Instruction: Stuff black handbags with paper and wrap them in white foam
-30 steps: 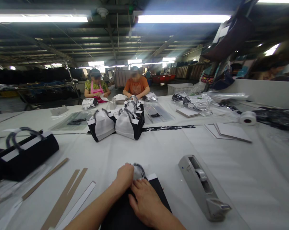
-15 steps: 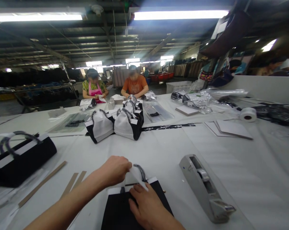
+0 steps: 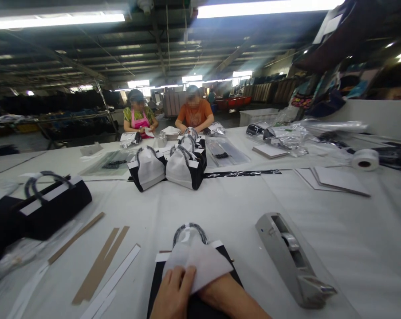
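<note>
A broad white bench (image 3: pixel 230 208) fills the foreground of a long, strip-lit workshop, with two co-workers seated across it. The black bag (image 3: pixel 200 310) is at the near edge, directly under the hands; its top edge runs left to right, its sides run back toward the wearer, and its dark handle (image 3: pixel 201 231) arches just beyond the fingers, on the far side. A white sheet (image 3: pixel 200 262) drapes between, spread over the bag's front and inside the arch, one corner pointing right. The left hand (image 3: pixel 175 288) lies on top of the sheet, fingertips pressed near its lower left; whether the thumb pinches it cannot be told. The right hand (image 3: pixel 217 285) goes beneath the sheet from the right, so its fingers are hidden and their grasp cannot be told. Both are equally close to the bag, the left nearer the sheet's visible face. As for writing, the black strip (image 3: pixel 240 174) farther off carries white marks too blurred to read, and the black-and-white packet (image 3: pixel 255 129) beyond shows bold but illegible shapes.
</note>
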Available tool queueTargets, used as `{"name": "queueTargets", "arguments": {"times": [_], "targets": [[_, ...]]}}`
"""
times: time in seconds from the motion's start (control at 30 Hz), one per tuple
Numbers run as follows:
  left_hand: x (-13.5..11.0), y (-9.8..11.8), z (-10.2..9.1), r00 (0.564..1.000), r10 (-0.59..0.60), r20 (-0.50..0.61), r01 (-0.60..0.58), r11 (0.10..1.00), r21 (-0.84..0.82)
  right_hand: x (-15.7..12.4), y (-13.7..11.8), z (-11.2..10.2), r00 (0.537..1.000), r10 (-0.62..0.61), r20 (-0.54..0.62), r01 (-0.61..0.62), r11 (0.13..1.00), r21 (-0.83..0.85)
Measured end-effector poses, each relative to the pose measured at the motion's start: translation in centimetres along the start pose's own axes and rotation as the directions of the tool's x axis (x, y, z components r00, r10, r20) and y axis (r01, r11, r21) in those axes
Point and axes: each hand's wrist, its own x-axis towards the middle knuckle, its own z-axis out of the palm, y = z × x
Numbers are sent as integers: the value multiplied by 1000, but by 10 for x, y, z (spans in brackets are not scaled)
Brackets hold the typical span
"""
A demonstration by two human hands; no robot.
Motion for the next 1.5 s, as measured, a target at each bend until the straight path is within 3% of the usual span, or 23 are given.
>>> {"name": "queueTargets", "arguments": {"times": [0.13,0.23,0.33,0.43,0.57,0.73,0.87,1.17,1.3,1.5], "targets": [[-21,-6,21,982,-28,-189,56,988,143,-28,-2,-10,997,-61,-46,59,997,-42],[-20,-5,20,963,44,-267,-3,988,151,-55,-8,-24,949,-109,-296,58,982,-177],[-18,3,16,951,8,-309,8,999,51,-57,-12,-32,886,-69,-458,-95,941,-325],[-18,9,16,954,3,-298,-11,1000,-26,-44,-4,-27,925,-13,-380,-143,914,-380],[-23,9,18,967,46,-252,-65,996,-68,-41,11,-15,965,-76,-251,10,967,-254],[-31,16,15,968,61,-244,-100,984,-149,-53,7,-17,924,-52,-380,9,993,-114],[-29,20,8,967,110,-228,-152,973,-174,-51,4,-20,935,-67,-348,19,990,-140],[-42,13,7,966,257,-31,-245,946,210,-42,4,-24,968,-77,-239,51,992,-113],[-48,16,4,977,214,24,-215,959,185,-44,-3,-28,987,-35,-157,24,997,-71],[-50,23,-11,980,84,179,-79,996,-34,-46,0,-25,975,-217,-35,217,976,-14]]}}
